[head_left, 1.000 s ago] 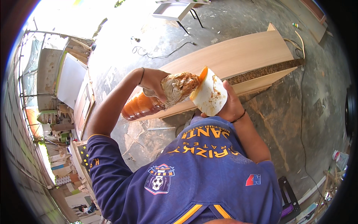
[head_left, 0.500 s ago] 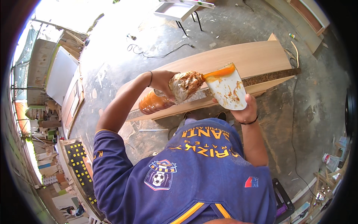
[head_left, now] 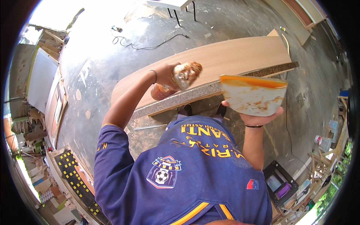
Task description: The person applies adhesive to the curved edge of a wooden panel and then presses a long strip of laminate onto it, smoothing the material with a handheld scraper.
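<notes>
Gripping orange glue can (head_left: pixel 165 91) in closed left hand (head_left: pixel 167 75) | right hand (head_left: pixel 258 117) cupped beneath glue-smeared spreader card (head_left: pixel 252 95), fingers under lower edge | both above wooden board (head_left: pixel 240 56)

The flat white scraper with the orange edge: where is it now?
In the head view, the flat white scraper with the orange edge sits right of centre, held in the right hand, above the long wooden board's near edge.

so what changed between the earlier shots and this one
The right hand carried the glue-smeared spreader card off to the right, away from the can, so the two now sit well apart. The left hand kept its grip on the can above the wooden board, and nothing was let go. The board stayed put.
</notes>
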`<state>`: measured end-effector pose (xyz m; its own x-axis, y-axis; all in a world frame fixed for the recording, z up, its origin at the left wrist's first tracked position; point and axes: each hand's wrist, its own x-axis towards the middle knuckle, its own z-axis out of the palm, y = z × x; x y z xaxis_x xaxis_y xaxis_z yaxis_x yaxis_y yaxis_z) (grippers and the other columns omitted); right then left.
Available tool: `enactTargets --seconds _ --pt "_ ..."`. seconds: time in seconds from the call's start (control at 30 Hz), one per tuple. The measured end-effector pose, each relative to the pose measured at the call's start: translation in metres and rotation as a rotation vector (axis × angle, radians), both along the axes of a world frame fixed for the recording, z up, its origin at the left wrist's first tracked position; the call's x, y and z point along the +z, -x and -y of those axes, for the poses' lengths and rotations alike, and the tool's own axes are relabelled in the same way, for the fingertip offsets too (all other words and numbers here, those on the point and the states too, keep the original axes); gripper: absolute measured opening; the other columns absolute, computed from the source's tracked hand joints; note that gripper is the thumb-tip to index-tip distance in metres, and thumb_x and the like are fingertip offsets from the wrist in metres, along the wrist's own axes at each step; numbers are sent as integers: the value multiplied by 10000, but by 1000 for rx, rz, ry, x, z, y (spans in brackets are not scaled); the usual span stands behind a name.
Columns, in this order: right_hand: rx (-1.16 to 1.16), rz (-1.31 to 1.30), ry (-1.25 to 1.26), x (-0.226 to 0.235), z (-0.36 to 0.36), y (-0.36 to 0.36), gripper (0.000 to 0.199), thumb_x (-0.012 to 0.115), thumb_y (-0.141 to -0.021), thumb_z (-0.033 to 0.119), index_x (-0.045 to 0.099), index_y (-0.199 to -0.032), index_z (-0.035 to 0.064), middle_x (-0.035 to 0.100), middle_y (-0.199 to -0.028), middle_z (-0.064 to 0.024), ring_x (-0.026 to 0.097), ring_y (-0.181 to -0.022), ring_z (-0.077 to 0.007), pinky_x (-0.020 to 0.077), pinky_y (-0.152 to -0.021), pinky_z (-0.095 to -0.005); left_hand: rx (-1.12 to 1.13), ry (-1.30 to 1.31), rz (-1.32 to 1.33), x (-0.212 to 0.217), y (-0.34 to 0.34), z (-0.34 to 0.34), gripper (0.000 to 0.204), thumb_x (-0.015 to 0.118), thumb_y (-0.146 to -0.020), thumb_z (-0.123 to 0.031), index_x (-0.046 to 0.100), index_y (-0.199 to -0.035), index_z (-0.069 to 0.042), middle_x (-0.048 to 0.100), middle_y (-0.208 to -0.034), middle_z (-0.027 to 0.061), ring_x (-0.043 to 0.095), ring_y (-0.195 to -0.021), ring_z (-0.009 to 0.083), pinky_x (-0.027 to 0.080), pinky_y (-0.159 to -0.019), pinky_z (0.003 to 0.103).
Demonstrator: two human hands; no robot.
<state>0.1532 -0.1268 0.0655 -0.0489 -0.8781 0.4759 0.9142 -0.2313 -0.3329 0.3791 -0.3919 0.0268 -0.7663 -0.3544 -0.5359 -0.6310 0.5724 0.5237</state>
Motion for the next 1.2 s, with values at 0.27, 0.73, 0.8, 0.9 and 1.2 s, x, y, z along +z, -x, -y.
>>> enactTargets --seconds 0.27,0.73,0.8,0.9,1.2 --pt "-338 141 -301 -33 -39 -33 957 601 -721 699 278 -1475 206 241 -1529 -146 235 -1381 -444 238 -992 -760 506 -245 -759 -87 -93 21 928 893 -562 -112 380 -1326 -3 566 -1237 121 565 -1140 214 483 -985 364" --pt "-668 -1871 -794 -204 0 -58 709 680 -705 525 570 -1278 123 479 -1369 -126 405 -1292 -284 301 -1062 -475 779 -166 -722 -114 -151 -29 755 859 -667 -194 438 -1258 13 553 -1240 120 543 -1152 232 451 -966 379" --pt "-622 -2097 -857 -214 6 -66 701 697 -655 566 596 -1244 199 451 -1391 -104 304 -1354 -291 186 -1054 -656 885 42 -602 -129 -159 -50 758 858 -672 -267 445 -1242 13 538 -1254 139 514 -1185 250 415 -991 396" --pt "-607 -2295 -890 -225 9 -70 709 691 -665 569 571 -1265 211 422 -1406 -102 274 -1365 -310 196 -1003 -712 1032 225 -307 -179 -189 -94 689 844 -657 -298 485 -1170 -11 558 -1127 141 521 -1104 273 416 -938 395" --pt "-479 -2389 -916 -251 3 -69 724 717 -660 563 538 -1287 248 328 -1449 -76 201 -1394 -304 199 -996 -739 38 322 -185 -195 -87 -131 711 722 -710 -279 442 -1326 -62 390 -1396 150 367 -1288 339 351 -1037 447"
